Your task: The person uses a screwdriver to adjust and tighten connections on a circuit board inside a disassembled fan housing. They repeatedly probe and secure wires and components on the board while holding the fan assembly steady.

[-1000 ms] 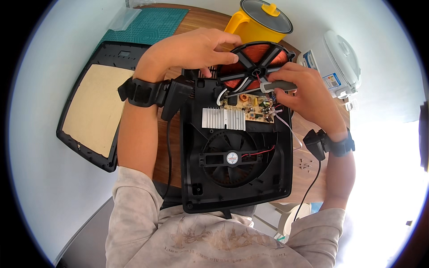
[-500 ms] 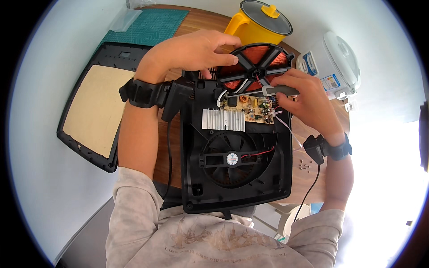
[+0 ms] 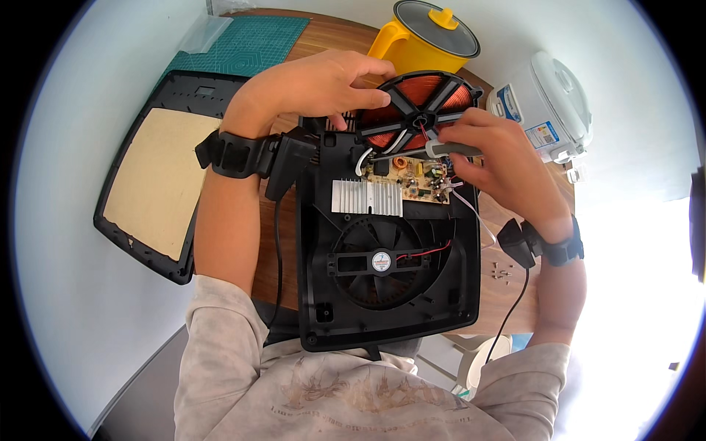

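- Induction coil (image 3: pixel 421 120), copper on black spokes, leans at the far end of the open black housing (image 3: pixel 448 309).
- Left hand (image 3: pixel 331 84) grasps the coil's left rim, thumb on the near face.
- Right hand (image 3: pixel 504 147) grips a grey-handled screwdriver (image 3: pixel 439 149), its shaft pointing left over the circuit board's (image 3: pixel 421 180) far edge; what the tip touches, I can't tell from here.
- Finned heat sink (image 3: pixel 368 197) sits near the board, a black fan (image 3: pixel 381 262) nearer still.
- Loose screws (image 3: pixel 501 273) lie right of the housing on the tabletop (image 3: pixel 507 312).
- Yellow jug (image 3: pixel 423 57) stands beyond the coil, a white rice cooker (image 3: pixel 544 106) farther right.
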Demonstrator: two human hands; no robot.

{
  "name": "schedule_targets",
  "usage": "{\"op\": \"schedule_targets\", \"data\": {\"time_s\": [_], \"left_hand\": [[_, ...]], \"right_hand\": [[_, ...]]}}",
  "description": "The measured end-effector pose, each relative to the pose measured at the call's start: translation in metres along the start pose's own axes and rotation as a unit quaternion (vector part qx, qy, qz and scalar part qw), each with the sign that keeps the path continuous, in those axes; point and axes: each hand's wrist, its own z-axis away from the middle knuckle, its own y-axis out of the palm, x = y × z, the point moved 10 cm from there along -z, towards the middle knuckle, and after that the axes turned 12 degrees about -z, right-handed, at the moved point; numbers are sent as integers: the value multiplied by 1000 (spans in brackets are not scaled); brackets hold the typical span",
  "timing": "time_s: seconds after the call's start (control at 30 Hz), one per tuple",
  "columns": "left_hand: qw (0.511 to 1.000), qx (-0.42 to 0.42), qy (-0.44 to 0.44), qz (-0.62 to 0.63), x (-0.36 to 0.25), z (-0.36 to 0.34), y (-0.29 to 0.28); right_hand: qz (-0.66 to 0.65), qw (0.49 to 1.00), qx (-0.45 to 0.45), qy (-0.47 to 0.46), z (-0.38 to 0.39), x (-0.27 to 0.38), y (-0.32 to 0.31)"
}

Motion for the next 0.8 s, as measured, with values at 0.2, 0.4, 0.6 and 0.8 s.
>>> {"op": "schedule_targets", "data": {"time_s": [0.2, 0.4, 0.6, 0.8], "left_hand": [[1000, -10, 5, 4, -3, 0, -1], [1000, -4, 20, 11, -4, 0, -1], [1000, 3, 9, 18, -1, 0, 0], [1000, -7, 28, 1, 2, -1, 1]], "right_hand": [[74, 996, 36, -32, -13, 17, 4], [153, 984, 80, -34, -16, 29, 14], [190, 976, 108, -17, -16, 37, 24], [229, 965, 101, -79, -21, 69, 47]]}}
